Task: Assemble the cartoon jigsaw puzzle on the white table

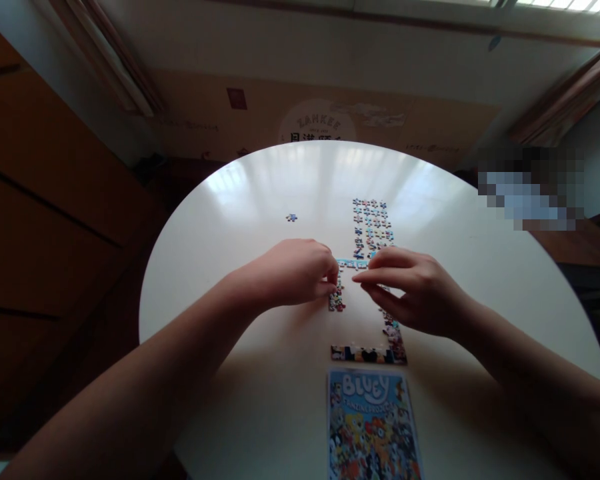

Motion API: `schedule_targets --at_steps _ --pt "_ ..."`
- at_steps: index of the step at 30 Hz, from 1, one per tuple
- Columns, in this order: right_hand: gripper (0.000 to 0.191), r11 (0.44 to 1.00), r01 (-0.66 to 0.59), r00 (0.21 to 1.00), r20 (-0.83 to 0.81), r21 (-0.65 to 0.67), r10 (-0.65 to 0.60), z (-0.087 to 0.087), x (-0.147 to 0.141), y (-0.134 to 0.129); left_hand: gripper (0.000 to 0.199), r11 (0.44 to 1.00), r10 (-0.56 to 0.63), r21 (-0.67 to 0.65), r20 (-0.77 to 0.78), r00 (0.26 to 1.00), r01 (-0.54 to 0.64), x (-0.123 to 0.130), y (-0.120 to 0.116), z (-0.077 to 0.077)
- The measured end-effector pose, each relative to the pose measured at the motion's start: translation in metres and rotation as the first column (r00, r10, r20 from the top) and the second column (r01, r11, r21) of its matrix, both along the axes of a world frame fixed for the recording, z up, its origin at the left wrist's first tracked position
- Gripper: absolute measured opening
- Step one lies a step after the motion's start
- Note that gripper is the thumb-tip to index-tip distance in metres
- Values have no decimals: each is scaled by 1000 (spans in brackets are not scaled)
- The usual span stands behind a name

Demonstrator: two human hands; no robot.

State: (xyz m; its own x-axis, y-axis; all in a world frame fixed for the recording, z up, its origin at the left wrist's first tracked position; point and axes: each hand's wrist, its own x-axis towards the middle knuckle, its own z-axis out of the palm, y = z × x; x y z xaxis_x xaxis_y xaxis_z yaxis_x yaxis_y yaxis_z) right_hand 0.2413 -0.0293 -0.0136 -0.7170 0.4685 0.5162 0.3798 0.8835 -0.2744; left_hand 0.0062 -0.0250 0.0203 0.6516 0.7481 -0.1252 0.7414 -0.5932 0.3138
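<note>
My left hand [303, 272] is curled at the left side of a partly joined jigsaw border, its thumb and fingers closed on a puzzle piece [338, 300] in the left strip. From the right, my right hand [414, 287] reaches over the border with thumb and fingertips brought together; anything between them is too small to make out. The border's top strip [351, 264] runs between the hands. Its bottom strip [365, 354] joins the right side [396, 339], which is partly hidden by my right hand. Bare white tabletop shows inside the border.
Loose puzzle pieces [373, 220] lie in rows beyond the border. A separate blue piece [292, 217] lies farther left. A colourful "Bluey" picture sheet [373, 427] is nearest me on the round white table [220, 267]. A printed cardboard panel [195, 113] stands behind the table.
</note>
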Motion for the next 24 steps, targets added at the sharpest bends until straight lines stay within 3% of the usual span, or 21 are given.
schedule_targets --at_steps 6,14,24 --pt "14 993 120 988 -94 -10 -121 7 14 11 15 998 -59 9 46 997 58 -4 4 -3" --pt "16 998 -41 998 38 -44 43 4 12 14 15 997 -60 61 118 991 53 -15 10 -3" --pt "17 993 12 993 120 -120 2 0 21 23 23 997 -11 81 54 998 7 -13 13 -6"
